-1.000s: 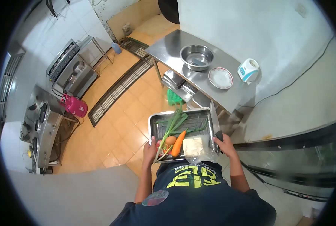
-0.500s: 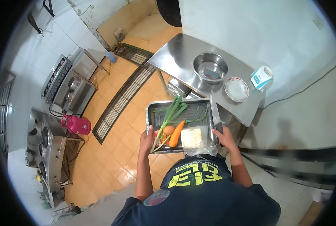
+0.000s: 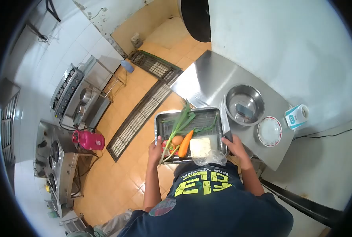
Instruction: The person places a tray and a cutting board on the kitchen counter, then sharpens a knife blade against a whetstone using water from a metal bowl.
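Note:
Between my two hands is a rectangular metal tray [image 3: 172, 115], held level in front of my body. My left hand [image 3: 155, 152] grips its left edge, thumb over the rim. On the right side my right hand [image 3: 236, 147] grips the edge, its thumb against the dark handle of a knife [image 3: 224, 118] lying along that rim. In the tray are green onions [image 3: 180, 123], a brown egg [image 3: 177, 140], a carrot [image 3: 186, 143], some red pieces partly hidden near the left corner, and a pale block [image 3: 200, 147] beside clear plastic [image 3: 211, 158].
A steel table [image 3: 211, 75] stands ahead to the right, bearing a metal basin [image 3: 259, 94], a plate with a patterned rim [image 3: 269, 131] and a white-blue package [image 3: 296, 117]. Floor grating [image 3: 144, 112], a pink gas cylinder [image 3: 89, 140] and stoves [image 3: 53, 158] are to the left.
The table and its basin now appear nearer the tray and lower right in view, as the camera has turned and moved. Both hands keep their hold on the tray.

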The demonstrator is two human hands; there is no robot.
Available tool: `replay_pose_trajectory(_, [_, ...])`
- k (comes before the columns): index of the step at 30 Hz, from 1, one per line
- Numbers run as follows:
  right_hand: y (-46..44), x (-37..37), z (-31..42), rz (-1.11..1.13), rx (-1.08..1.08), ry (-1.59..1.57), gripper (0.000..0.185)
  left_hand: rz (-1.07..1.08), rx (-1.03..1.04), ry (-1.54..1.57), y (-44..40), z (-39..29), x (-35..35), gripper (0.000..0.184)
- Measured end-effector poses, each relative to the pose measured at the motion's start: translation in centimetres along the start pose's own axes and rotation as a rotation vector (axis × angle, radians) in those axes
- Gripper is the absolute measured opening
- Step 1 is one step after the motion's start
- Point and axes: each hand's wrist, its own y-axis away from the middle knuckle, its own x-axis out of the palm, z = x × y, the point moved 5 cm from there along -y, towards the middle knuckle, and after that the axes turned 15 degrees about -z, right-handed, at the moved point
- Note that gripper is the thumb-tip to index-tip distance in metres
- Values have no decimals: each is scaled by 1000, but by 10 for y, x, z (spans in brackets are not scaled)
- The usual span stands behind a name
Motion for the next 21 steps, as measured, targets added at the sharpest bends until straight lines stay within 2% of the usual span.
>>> replay_pose_trajectory(7, [-59,23,28,0,5,20,31,77,-16,-46,-74,-32,30,57])
replay_pose_trajectory(8, [-57,30,37,-3,39,32,31,79,7,-70,-96,-19,23,57])
replay_pose_trajectory(12, [-85,44,30,-67,-15,76,30,148,10,-103,-137,-43,54,57])
replay_pose_trajectory(15, [-111,61,6,-120,12,31,30,250,84,-125,-177,-56,83,58])
replay_pose_trajectory(16, [-121,65,7,-171,52,-19,29,220,117,-258,-189,-68,95,58])
replay_pose_trajectory(17, [-135,70,-4,-194,68,1,29,196,242,-412,-203,-80,110,57])
replay_pose_trajectory(19, [-156,74,-26,-248,105,47,29,248,351,-410,-237,-77,148,57])
replay_pose_trajectory(20, [-164,75,-30,-323,50,16,31,277,368,-397,-253,-73,166,57])
replay_pose_trajectory(21, [-171,77,-40,-332,105,63,33,327,370,-432,-270,-66,184,57])
